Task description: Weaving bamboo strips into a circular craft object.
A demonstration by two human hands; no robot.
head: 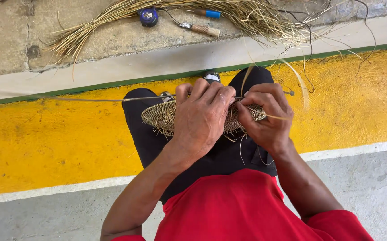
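A bundle of dry straw [113, 22] lies on the concrete floor [6, 40] at the top. Beside it sit a blue tape measure [149, 17], a blue-handled tool [207, 13] and a wooden-handled tool [201, 29]. Below runs a yellow painted band [46, 143], edged by a green stripe [91, 87].

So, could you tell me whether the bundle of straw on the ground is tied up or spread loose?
Spread loose: the straw bundle fans out, with stray strands scattered across the concrete.

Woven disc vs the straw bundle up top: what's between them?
In the head view, between the woven disc and the straw bundle: the yellow floor band, a thin green line and a pale strip. Nothing lies on them there.
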